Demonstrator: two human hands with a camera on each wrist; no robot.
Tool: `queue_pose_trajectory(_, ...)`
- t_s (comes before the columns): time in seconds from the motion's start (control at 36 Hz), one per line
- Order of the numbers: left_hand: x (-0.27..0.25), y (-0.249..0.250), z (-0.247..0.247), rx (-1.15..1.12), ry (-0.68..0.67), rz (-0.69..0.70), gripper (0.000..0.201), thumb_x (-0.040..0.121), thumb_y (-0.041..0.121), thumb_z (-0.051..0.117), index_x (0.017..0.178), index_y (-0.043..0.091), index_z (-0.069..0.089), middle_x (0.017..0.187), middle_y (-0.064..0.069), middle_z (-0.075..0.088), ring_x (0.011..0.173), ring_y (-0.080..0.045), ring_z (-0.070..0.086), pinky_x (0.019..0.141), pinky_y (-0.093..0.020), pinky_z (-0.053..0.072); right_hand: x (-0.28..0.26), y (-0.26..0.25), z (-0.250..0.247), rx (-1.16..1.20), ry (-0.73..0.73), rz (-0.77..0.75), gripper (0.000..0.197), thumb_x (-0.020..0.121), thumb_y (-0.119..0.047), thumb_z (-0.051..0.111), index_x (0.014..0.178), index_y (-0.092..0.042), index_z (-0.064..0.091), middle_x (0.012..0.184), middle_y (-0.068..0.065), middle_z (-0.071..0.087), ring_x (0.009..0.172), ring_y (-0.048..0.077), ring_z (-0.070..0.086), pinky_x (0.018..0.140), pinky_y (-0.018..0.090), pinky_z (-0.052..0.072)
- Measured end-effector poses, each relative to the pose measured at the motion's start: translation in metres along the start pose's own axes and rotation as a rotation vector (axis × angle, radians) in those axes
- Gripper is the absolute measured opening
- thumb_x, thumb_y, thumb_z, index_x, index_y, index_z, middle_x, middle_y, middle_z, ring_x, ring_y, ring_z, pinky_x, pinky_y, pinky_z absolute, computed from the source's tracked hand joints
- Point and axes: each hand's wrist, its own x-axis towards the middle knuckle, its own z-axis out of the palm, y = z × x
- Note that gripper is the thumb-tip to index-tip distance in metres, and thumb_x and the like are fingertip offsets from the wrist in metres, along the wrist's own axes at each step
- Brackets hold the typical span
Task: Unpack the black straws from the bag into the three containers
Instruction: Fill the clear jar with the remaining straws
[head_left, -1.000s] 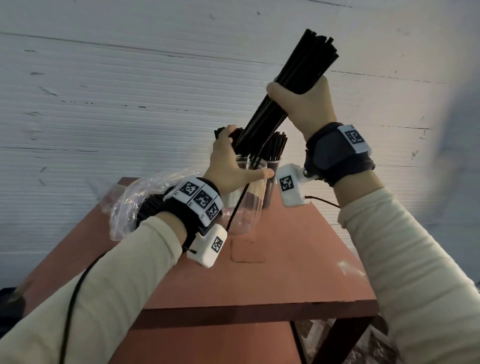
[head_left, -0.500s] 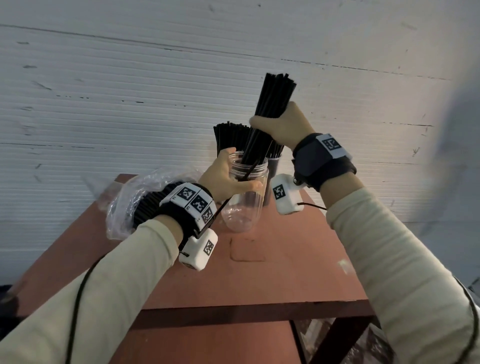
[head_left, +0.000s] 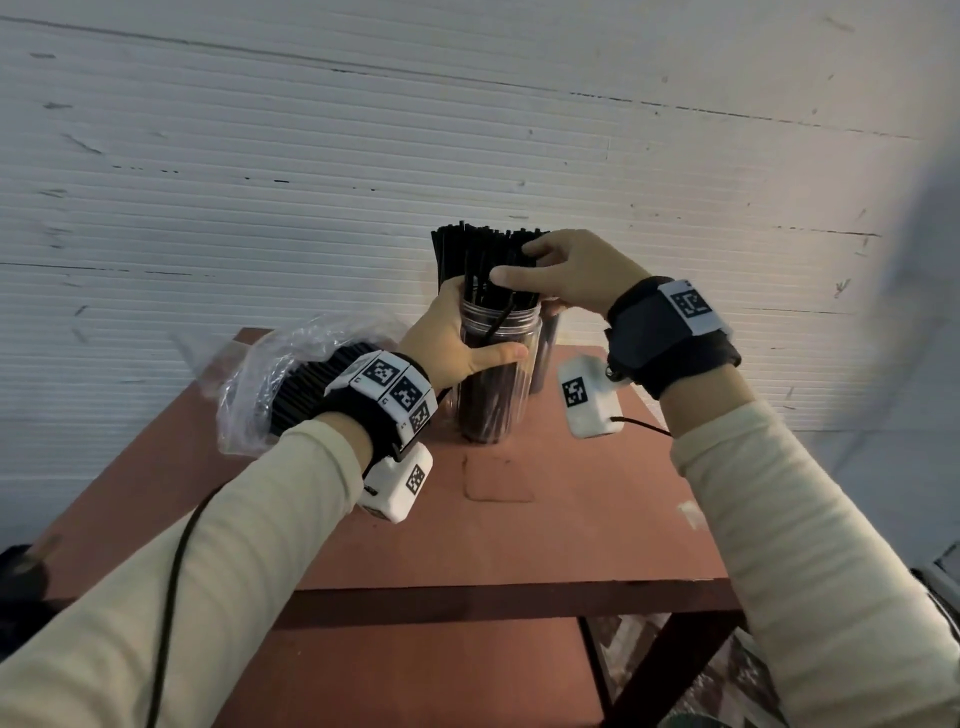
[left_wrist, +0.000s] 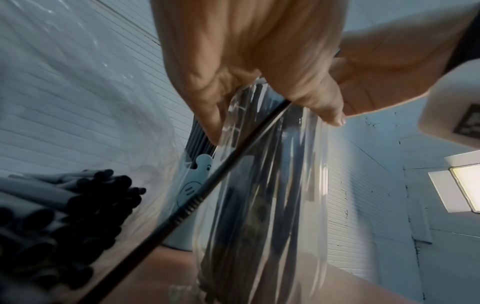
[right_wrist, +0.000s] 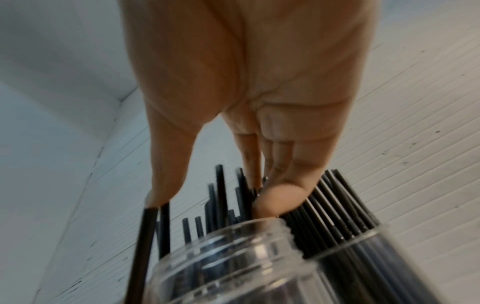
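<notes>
Black straws: I see a bunch (head_left: 485, 291) standing upright in the clear jar, tops poking above its mouth at uneven heights; one straw (left_wrist: 207, 197) runs slantwise across the outside of the jar, caught under my left thumb.
Clear jar: the threaded-neck jar (head_left: 488, 395) stands on the red-brown table (head_left: 498, 545), near its far edge and in front of the other containers.
Left hand: my left hand (head_left: 452, 338) is wrapped round the jar's upper body, thumb across the near side, fingers curled behind; the left wrist view shows the same clasp (left_wrist: 249, 61).
Right hand: my right hand (head_left: 571, 275) sits over the straw tops, fingers extended and touching them. The right wrist view (right_wrist: 249, 82) shows the thumb on one straw end and the fingers among the tips. No grasp that I can see, so I call it released.
Other containers: a second one (head_left: 545, 353) packed with straws stands just behind and to the right of the jar; another cluster of straws (head_left: 452, 249) rises behind the jar on the left, its holder mostly hidden.
Bag: the clear plastic bag (head_left: 260, 374) lies on the table left of the jar, partly behind my left wrist, with more straws (left_wrist: 64, 205) inside.
Backdrop: a white ribbed wall (head_left: 260, 156).
</notes>
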Motion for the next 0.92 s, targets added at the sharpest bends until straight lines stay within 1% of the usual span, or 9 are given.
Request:
queue_pose_trajectory(0.11, 0.000, 0.001, 0.001, 0.026, -0.001, 0.013, 0.111, 0.054, 0.063, 0.081, 0.141, 0.023, 0.027, 0.127, 0.011, 0.059, 0.117, -0.004, 0.057, 0.106, -0.040, 0.044, -0.004, 0.009, -0.002, -0.095, 0.244, -0.094, 0.066, 0.077, -0.057, 0.070, 0.127, -0.017, 0.055, 0.116, -0.003, 0.058, 0.103, 0.011, 0.057, 0.078, 0.020, 0.044)
queue_pose_trajectory(0.22, -0.001, 0.002, 0.002, 0.042, 0.023, 0.012, 0.109, 0.054, 0.062, 0.081, 0.141, 0.023, 0.027, 0.126, 0.010, 0.059, 0.117, -0.005, 0.057, 0.108, -0.039, 0.042, -0.012, 0.010, 0.000, -0.036, 0.393, -0.235, 0.031, 0.081, -0.046, 0.071, 0.094, -0.019, 0.065, 0.094, -0.001, 0.063, 0.079, 0.007, 0.054, 0.070, 0.018, 0.042)
queue_pose_trajectory(0.33, -0.001, 0.000, 0.002, 0.054, 0.045, 0.008, 0.098, 0.066, 0.046, 0.085, 0.142, 0.022, 0.027, 0.124, 0.010, 0.060, 0.115, -0.006, 0.058, 0.107, -0.037, 0.042, -0.024, 0.004, -0.002, 0.026, 0.234, -0.313, 0.026, 0.083, -0.042, 0.071, 0.081, -0.017, 0.065, 0.069, -0.004, 0.057, 0.061, 0.004, 0.050, 0.061, 0.019, 0.044)
queue_pose_trajectory(0.39, -0.002, 0.002, 0.002, 0.063, 0.041, -0.001, 0.103, 0.060, 0.054, 0.083, 0.142, 0.024, 0.027, 0.123, 0.011, 0.061, 0.114, -0.006, 0.059, 0.105, -0.038, 0.044, -0.028, 0.001, -0.002, -0.021, 0.097, -0.300, 0.029, 0.080, -0.045, 0.073, 0.085, -0.017, 0.068, 0.070, -0.001, 0.060, 0.063, 0.007, 0.053, 0.064, 0.025, 0.047)
queue_pose_trajectory(0.44, -0.002, 0.003, 0.003, 0.064, 0.035, -0.013, 0.112, 0.051, 0.065, 0.080, 0.142, 0.025, 0.026, 0.124, 0.011, 0.060, 0.114, -0.006, 0.059, 0.104, -0.038, 0.046, -0.032, 0.000, 0.000, -0.105, -0.020, -0.276, 0.030, 0.077, -0.045, 0.077, 0.089, -0.019, 0.070, 0.073, 0.000, 0.063, 0.064, 0.005, 0.055, 0.062, 0.019, 0.045)
queue_pose_trajectory(0.56, -0.002, 0.002, 0.003, 0.053, 0.039, -0.036, 0.117, 0.045, 0.070, 0.079, 0.141, 0.027, 0.026, 0.124, 0.011, 0.061, 0.114, -0.006, 0.059, 0.105, -0.037, 0.045, -0.033, 0.001, 0.005, -0.106, -0.135, -0.292, 0.012, 0.081, -0.018, 0.075, 0.090, -0.012, 0.071, 0.071, 0.002, 0.063, 0.058, 0.003, 0.056, 0.058, 0.014, 0.044)
queue_pose_trajectory(0.64, -0.002, 0.001, 0.003, 0.080, 0.054, -0.023, 0.110, 0.051, 0.066, 0.080, 0.139, 0.027, 0.029, 0.122, 0.012, 0.061, 0.113, -0.006, 0.060, 0.105, -0.036, 0.045, -0.026, 0.001, 0.000, -0.066, 0.001, -0.326, 0.004, 0.084, -0.011, 0.069, 0.087, -0.014, 0.069, 0.071, -0.007, 0.057, 0.061, 0.003, 0.051, 0.063, 0.018, 0.044)
queue_pose_trajectory(0.78, -0.001, 0.005, 0.002, 0.117, 0.061, -0.002, 0.090, 0.071, 0.036, 0.084, 0.141, 0.018, 0.029, 0.114, 0.017, 0.055, 0.113, -0.007, 0.055, 0.100, -0.022, 0.038, -0.017, -0.009, -0.023, 0.001, 0.310, -0.398, 0.007, 0.085, -0.012, 0.062, 0.087, -0.018, 0.063, 0.076, -0.009, 0.055, 0.066, 0.004, 0.048, 0.065, 0.013, 0.042)
queue_pose_trajectory(0.92, -0.003, 0.007, 0.003, 0.144, 0.056, 0.019, 0.091, 0.074, 0.037, 0.082, 0.143, 0.016, 0.026, 0.122, 0.010, 0.053, 0.113, -0.008, 0.053, 0.096, -0.020, 0.035, -0.011, -0.020, -0.037, 0.050, 0.324, -0.411, 0.007, 0.094, -0.009, 0.048, 0.092, -0.015, 0.048, 0.087, -0.003, 0.064, 0.070, 0.012, 0.064, 0.061, 0.023, 0.048)
